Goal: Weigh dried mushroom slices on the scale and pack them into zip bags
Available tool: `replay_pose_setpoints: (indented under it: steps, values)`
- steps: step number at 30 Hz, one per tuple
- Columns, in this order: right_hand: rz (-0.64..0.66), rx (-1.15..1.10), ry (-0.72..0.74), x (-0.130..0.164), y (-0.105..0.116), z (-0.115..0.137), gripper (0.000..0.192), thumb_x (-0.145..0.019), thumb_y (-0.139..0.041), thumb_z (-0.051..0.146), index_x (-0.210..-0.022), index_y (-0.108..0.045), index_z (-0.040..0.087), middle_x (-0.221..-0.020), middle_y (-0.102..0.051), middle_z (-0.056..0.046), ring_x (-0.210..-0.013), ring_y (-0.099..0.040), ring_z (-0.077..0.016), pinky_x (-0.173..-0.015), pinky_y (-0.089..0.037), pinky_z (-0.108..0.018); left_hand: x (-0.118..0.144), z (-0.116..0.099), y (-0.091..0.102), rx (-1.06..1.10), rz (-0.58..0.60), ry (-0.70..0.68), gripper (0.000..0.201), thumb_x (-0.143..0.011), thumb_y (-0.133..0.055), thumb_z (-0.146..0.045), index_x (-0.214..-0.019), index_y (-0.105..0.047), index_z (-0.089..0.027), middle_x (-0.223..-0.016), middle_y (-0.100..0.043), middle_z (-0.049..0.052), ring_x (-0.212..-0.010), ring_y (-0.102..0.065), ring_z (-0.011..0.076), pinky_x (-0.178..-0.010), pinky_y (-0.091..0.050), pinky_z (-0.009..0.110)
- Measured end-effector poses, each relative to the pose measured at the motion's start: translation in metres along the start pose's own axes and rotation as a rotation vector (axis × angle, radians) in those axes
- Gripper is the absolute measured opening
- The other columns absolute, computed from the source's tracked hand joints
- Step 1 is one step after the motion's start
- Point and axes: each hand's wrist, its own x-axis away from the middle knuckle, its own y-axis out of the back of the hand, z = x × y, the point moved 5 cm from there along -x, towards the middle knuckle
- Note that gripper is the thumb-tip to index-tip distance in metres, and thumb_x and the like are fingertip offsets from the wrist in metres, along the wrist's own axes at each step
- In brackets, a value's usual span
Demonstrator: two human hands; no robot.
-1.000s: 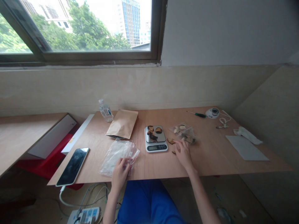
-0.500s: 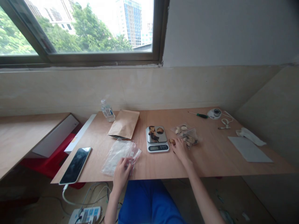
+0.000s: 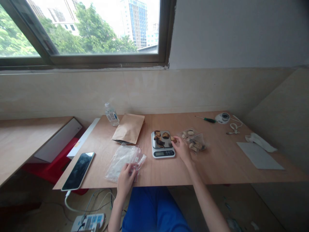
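A dried slice [image 3: 173,138] is sitting in the fingertips of the right hand [image 3: 174,140], right at the right edge of the scale [image 3: 163,154]; whether it is touching the scale, I cannot tell. That hand is nearly closing, thumb and fingers pinching the slice. More dried pieces [image 3: 159,141] are lying on the scale's plate. The left hand [image 3: 129,172] is resting to the left of and nearer than the scale, fingers curling over the clear bags [image 3: 119,162]; whether it is gripping them, I cannot tell.

Just right of the scale, two small filled packets [image 3: 196,143] are overlapping on the wooden counter [image 3: 217,169]. Left of and beyond the scale, a brown paper pouch [image 3: 129,129] is lying beside a bottle [image 3: 112,116]; farther left, a phone [image 3: 78,172] is charging at the near edge. Well right of the scale, a screwdriver [image 3: 209,120], a dome camera [image 3: 222,118] and a white sheet [image 3: 259,155] are lying. Behind the scale, a tiled wall [image 3: 193,90] is rising, and left of it a window [image 3: 96,32] is showing trees and buildings. Below left, a power strip [image 3: 89,222] is lying among cables.
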Motion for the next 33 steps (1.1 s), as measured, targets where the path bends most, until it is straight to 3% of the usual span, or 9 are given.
replay_pose_setpoints:
  steps: [5, 13, 19, 21, 24, 29, 33]
  values:
    - [-0.018, -0.028, 0.033, 0.014, -0.004, 0.005, 0.029, -0.086, -0.046, 0.037, -0.105, -0.058, 0.019, -0.105, -0.062, -0.010, -0.102, -0.054, -0.0240, -0.089, -0.042, -0.040, 0.000, 0.000, 0.000, 0.019, -0.008, -0.004, 0.024, -0.084, -0.038, -0.029, -0.094, -0.059, -0.023, -0.096, -0.056, 0.004, -0.079, -0.060, 0.0175, -0.074, -0.046, 0.032]
    - [-0.035, 0.112, -0.023, 0.075, 0.010, -0.023, 0.025, -0.085, -0.044, 0.029, -0.104, -0.058, 0.019, -0.105, -0.058, -0.011, -0.101, -0.050, -0.0263, -0.087, -0.040, -0.044, -0.001, 0.002, -0.001, 0.054, -0.012, -0.001, 0.025, -0.084, -0.040, -0.031, -0.094, -0.061, -0.023, -0.095, -0.057, 0.004, -0.079, -0.060, 0.0175, -0.073, -0.047, 0.032]
    - [-0.081, 0.097, -0.068, 0.065, 0.015, -0.039, 0.025, -0.085, -0.038, 0.022, -0.095, -0.060, 0.016, -0.096, -0.059, -0.013, -0.093, -0.052, -0.0260, -0.083, -0.042, -0.044, -0.007, 0.004, 0.008, 0.232, -0.069, 0.037, 0.030, -0.080, -0.046, -0.040, -0.088, -0.064, -0.018, -0.083, -0.059, 0.004, -0.063, -0.057, 0.0150, -0.061, -0.049, 0.030]
    - [-0.099, 0.102, -0.093, 0.060, 0.015, -0.028, 0.026, -0.086, -0.038, 0.023, -0.097, -0.060, 0.015, -0.099, -0.059, -0.014, -0.096, -0.052, -0.0271, -0.086, -0.041, -0.046, -0.008, -0.004, 0.014, 0.318, -0.108, 0.070, 0.031, -0.079, -0.049, -0.043, -0.088, -0.064, -0.017, -0.084, -0.061, 0.005, -0.063, -0.058, 0.0147, -0.057, -0.049, 0.028]
    - [-0.016, 0.001, -0.102, 0.060, 0.006, 0.013, 0.025, -0.087, -0.042, 0.027, -0.100, -0.060, 0.018, -0.105, -0.060, -0.012, -0.102, -0.052, -0.0265, -0.091, -0.038, -0.046, -0.006, -0.027, 0.018, 0.413, -0.132, 0.061, 0.030, -0.078, -0.053, -0.043, -0.090, -0.063, -0.017, -0.084, -0.060, 0.005, -0.068, -0.058, 0.0147, -0.057, -0.050, 0.026]
    - [0.314, -0.530, -0.196, 0.079, -0.027, 0.093, 0.031, -0.091, -0.037, 0.038, -0.111, -0.055, 0.021, -0.103, -0.063, -0.007, -0.085, -0.062, -0.0168, -0.075, -0.050, -0.029, 0.001, -0.068, 0.004, 0.538, -0.143, 0.019, 0.032, -0.082, -0.051, -0.038, -0.106, -0.060, -0.019, -0.065, -0.047, -0.003, -0.049, -0.046, 0.0082, -0.047, -0.042, 0.020]
    - [0.503, -0.616, -0.313, 0.094, -0.050, 0.117, 0.038, -0.090, -0.040, 0.042, -0.115, -0.053, 0.018, -0.088, -0.067, -0.006, -0.070, -0.062, -0.0158, -0.065, -0.049, -0.027, 0.004, -0.080, -0.006, 0.618, -0.133, 0.007, 0.034, -0.083, -0.050, -0.036, -0.112, -0.059, -0.020, -0.067, -0.050, -0.003, -0.047, -0.044, 0.0071, -0.049, -0.041, 0.020]
